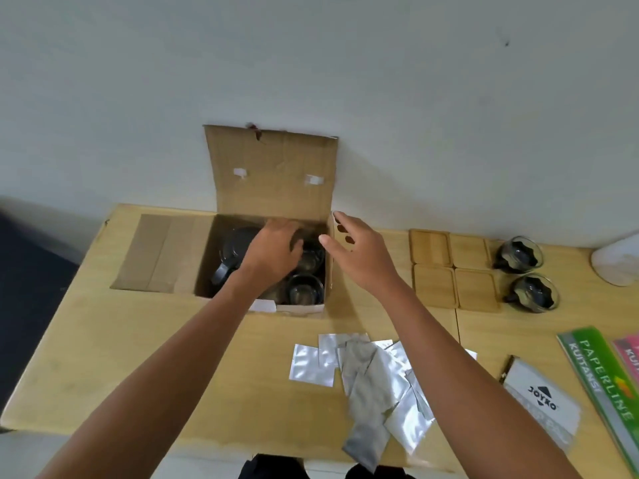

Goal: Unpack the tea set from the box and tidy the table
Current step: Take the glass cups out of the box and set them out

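Both bare forearms stretch forward. The left hand is palm down, fingers curled and dipping downward. The right hand hovers just beside it, higher, fingers spread and loosely extended.

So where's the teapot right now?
The dark teapot is inside the open cardboard box at the table's far edge, in its left half, beside the glass cups and partly under the left hand.

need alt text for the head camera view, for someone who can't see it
A person's left hand reaches into an open cardboard box holding a dark teapot and glass cups, while the right hand hovers open beside it. On the wooden table sit four wooden coasters, two unpacked cups and silver foil packets.
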